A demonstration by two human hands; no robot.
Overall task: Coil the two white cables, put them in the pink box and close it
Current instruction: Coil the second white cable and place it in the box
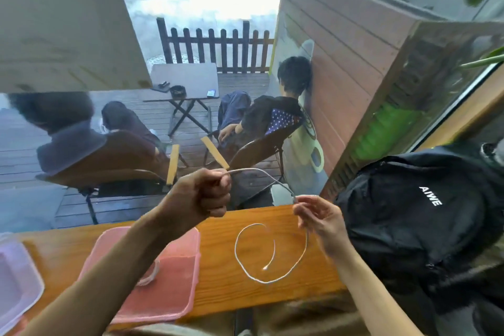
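The left hand grips one cable end; the right hand pinches it further along, likely to coil it. The pink box sits open beside.

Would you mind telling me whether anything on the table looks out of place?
Nothing looks damaged or spilled. The white cable is only loosely looped between both hands, and the pink box overhangs the table's near edge slightly.
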